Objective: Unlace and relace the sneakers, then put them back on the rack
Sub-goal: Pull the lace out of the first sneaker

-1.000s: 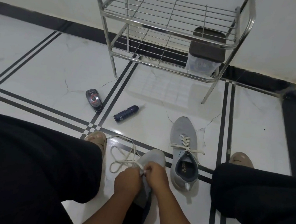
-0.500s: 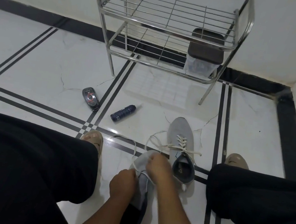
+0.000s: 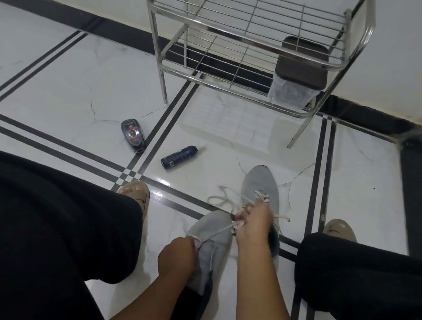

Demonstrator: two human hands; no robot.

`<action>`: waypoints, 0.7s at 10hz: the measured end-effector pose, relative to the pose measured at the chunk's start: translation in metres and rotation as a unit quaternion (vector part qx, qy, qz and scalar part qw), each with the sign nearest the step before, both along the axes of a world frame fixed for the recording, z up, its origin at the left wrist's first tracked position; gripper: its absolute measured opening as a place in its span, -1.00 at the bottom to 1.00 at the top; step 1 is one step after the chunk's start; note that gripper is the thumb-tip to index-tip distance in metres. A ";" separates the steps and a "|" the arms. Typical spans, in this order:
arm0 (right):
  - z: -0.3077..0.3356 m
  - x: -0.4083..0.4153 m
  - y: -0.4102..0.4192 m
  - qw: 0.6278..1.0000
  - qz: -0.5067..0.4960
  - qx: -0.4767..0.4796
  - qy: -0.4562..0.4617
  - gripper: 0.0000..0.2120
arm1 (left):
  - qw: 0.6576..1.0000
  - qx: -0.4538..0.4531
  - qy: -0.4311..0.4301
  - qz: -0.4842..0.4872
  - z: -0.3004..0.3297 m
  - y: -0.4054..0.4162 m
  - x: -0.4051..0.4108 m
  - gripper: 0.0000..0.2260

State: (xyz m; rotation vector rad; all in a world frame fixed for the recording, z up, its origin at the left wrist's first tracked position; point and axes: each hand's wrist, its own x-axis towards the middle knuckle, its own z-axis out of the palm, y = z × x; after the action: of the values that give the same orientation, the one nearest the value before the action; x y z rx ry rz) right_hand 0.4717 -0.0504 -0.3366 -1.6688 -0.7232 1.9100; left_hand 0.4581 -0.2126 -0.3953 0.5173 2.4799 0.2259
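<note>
1. Presently, we take the rack (image 3: 254,28) as our landmark: a two-shelf steel frame against the wall, holding no sneaker yet.
2. Near sneaker (image 3: 209,243): grey, on the floor well in front of the rack, toe pointing toward it. Its lace (image 3: 222,197) runs slack across the upper and loops loose toward the rack; we cannot tell how many eyelets are threaded.
3. Left hand (image 3: 178,256): fingers curled on one end of that lace, at the sneaker's left edge.
4. Right hand (image 3: 252,225): raised toward the rack side, pinching the other run of the lace and drawing it out. The two hands are apart.
5. Far sneaker (image 3: 262,190): grey, closer to the rack and just right of the near one, laces crossed in place, ends loose; whether it has been relaced we cannot tell.
6. Other items: a lidded box (image 3: 297,77) on the rack's lower shelf; a dark bottle (image 3: 178,157) and a small black case (image 3: 132,134) on the floor in front of the rack, to its left.
7. Progress, in our judgement: midway. One sneaker is in hand; shelving both remains.
</note>
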 end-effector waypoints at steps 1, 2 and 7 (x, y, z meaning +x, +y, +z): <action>-0.018 0.004 -0.016 0.775 0.478 0.267 -0.315 -0.81 | 1.000 -0.004 -0.008 0.007 0.003 0.000 0.001 -0.86; -0.041 0.018 -0.049 0.587 0.639 0.287 -0.406 -0.75 | 0.999 0.013 -0.007 0.034 0.004 0.000 0.000 -0.84; -0.038 0.008 -0.040 0.961 0.238 0.023 -0.136 -0.74 | 1.000 0.012 0.011 0.017 0.005 0.003 -0.004 -0.78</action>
State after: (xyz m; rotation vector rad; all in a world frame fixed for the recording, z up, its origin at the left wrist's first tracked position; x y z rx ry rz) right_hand 0.4799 -0.0900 -0.3749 -1.8728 -1.3732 1.9625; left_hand 0.4537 -0.2093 -0.3908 0.4903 2.5124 0.2641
